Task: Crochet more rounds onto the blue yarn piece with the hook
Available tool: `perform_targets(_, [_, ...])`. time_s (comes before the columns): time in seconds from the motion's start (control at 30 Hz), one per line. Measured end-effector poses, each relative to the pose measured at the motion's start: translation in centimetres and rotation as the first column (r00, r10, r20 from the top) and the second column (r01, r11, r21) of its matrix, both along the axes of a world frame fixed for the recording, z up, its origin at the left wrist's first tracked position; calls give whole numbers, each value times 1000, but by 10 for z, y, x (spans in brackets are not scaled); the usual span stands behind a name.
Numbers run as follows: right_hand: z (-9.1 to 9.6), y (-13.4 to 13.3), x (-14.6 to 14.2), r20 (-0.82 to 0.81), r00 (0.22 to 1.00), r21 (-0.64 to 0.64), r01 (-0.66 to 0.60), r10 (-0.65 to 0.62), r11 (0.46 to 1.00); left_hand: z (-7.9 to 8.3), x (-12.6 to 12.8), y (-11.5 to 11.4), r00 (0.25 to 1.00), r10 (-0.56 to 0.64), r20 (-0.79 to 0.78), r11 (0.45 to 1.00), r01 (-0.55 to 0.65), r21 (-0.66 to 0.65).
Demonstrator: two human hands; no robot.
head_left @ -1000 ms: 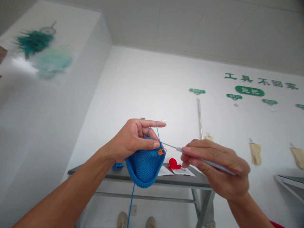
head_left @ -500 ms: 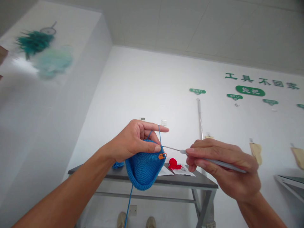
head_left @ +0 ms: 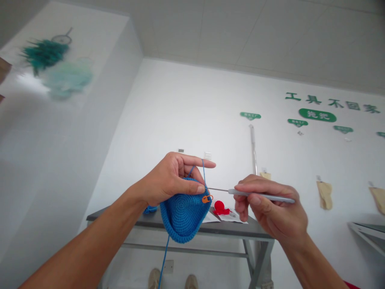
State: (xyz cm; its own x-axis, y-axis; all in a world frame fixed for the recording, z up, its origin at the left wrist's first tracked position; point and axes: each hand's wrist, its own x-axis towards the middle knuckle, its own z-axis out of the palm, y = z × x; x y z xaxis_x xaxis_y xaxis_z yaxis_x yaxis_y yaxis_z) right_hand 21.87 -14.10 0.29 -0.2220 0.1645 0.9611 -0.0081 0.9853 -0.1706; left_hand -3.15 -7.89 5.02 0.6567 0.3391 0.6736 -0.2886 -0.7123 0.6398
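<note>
My left hand (head_left: 183, 174) pinches the upper rim of a round, cupped piece of blue crochet (head_left: 183, 214) between thumb and fingers. Its index finger points right, with blue yarn (head_left: 204, 172) looped over it and running down to the rim. An orange stitch marker (head_left: 207, 198) is clipped at the right edge. From the right, my right hand (head_left: 267, 202) grips a crochet hook (head_left: 261, 195) by its grey handle. The hook's thin metal tip meets the rim beside my left thumb; the exact stitch is too small to make out. A yarn tail hangs below.
Behind my hands stands a dark-topped table (head_left: 120, 218) with a red yarn ball (head_left: 221, 207), white papers (head_left: 236, 215) and blue yarn (head_left: 149, 209) on it. A pole (head_left: 253, 148) and beige cloths (head_left: 325, 194) hang on the wall. Another table edge (head_left: 367, 237) shows at right.
My right hand has shifted left and rolled, so the hook's handle lies closer to level. The blue crochet and my left hand have moved very slightly right.
</note>
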Motion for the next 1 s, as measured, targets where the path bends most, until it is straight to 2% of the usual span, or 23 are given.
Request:
perform_targets(0.1, [-3,3,-10,-112,991,-139,-89,73,986,-2,5,-1,999,-12,49,999,14,-30])
perform_targets(0.23, [-8,7,-32,-283,949,-229,-210,141,951,-11,22,-6,969,39,243,999,-31,-34])
perform_targets(0.33, [-10,10,-47,-385,912,-222,-244,145,944,-18,35,-10,952,46,302,997,-26,-68])
perform_targets(0.47, [-11,13,-55,-483,865,-144,-233,137,962,-23,40,-12,935,53,350,993,-12,-117])
perform_targets(0.7, [-14,13,-57,-521,839,-97,-241,157,966,-27,36,-15,939,4,343,986,53,-157])
perform_targets(1.0, [-14,11,-50,-459,877,-132,-229,145,965,-25,36,-21,939,118,324,984,-67,-165])
